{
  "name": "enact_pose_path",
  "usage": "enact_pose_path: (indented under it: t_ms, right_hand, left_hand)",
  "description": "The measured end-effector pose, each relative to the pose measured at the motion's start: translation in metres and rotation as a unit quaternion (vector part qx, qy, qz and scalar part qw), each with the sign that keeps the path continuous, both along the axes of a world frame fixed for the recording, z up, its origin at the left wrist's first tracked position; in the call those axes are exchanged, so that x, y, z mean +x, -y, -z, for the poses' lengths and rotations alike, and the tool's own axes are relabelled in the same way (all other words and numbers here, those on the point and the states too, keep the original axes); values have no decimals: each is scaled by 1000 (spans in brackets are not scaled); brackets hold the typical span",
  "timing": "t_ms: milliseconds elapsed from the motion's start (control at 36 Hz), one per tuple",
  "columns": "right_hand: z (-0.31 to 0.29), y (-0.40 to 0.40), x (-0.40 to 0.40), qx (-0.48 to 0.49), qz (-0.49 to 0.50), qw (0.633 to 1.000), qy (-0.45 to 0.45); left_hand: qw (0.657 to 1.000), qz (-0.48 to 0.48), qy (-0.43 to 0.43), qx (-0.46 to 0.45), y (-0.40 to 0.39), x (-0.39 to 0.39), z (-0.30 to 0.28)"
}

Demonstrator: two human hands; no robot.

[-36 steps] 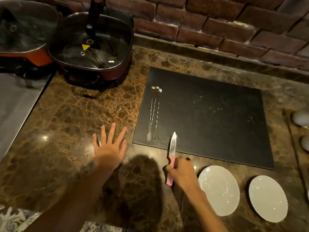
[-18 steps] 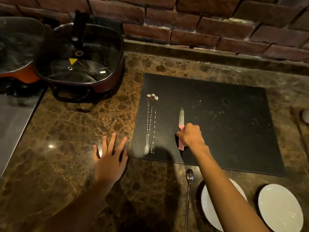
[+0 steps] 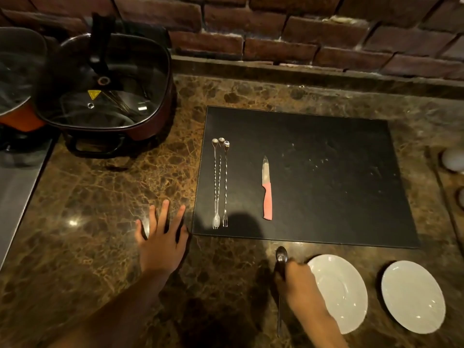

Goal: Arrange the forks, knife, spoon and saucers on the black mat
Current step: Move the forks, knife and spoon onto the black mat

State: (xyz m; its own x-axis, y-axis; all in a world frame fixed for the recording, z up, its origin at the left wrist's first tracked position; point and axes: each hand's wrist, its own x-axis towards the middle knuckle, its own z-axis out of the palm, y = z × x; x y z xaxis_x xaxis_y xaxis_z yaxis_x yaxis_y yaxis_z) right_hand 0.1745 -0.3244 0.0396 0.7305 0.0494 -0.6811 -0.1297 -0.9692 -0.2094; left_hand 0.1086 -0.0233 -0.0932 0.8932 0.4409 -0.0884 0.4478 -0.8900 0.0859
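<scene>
A rectangular black mat (image 3: 326, 177) is laid flat on the brown marble bench (image 3: 105, 197), in front of a red brick wall (image 3: 276, 33). Three long twisted-stem silver forks (image 3: 220, 183) are lined up side by side near the mat's left edge, tines toward the near edge. To their right, clearly apart from them, a pink-handled knife with a steel blade (image 3: 267, 188) is placed on the mat, blade pointing toward the wall.

The left hand (image 3: 162, 241) is pressed flat on the bench just beside the mat's near-left corner, fingers spread wide, with nothing held. The right hand (image 3: 297, 282) is lowered onto a long-handled silver spoon (image 3: 281, 257) that lies on the bench just below the mat's near edge; the fingers are curled over the upper handle, the bowl is seen beyond the knuckles and the handle end below the wrist. Whether the spoon is lifted off the bench cannot be told.

Two round white saucers are set on the bench below the mat: the nearer saucer (image 3: 344, 292) is just beside the right hand and partly covered by it, the farther saucer (image 3: 413, 296) lies to its right, apart from it.

A dark square electric pan with a glass lid (image 3: 105, 84) is seen at the far left of the bench.
</scene>
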Motion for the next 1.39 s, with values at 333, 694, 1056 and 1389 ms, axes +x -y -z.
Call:
enact_pose_path:
  t_ms: [333,694,1056,1389]
  right_hand:
    - [18,-6,-20,0,24,998,-52]
    - [4,1,10,34,43,998,1]
    - [12,18,173,31,150,981,122]
    - [22,17,204,28,173,978,110]
  left_hand:
    - [1000,-5,6,-15,2,0,-5]
    - [1000,-2,-13,-6,1,2,-10]
    - [999,-11,-34,-23,3,3,-16]
    - [999,-7,-45,-16,4,4,-20]
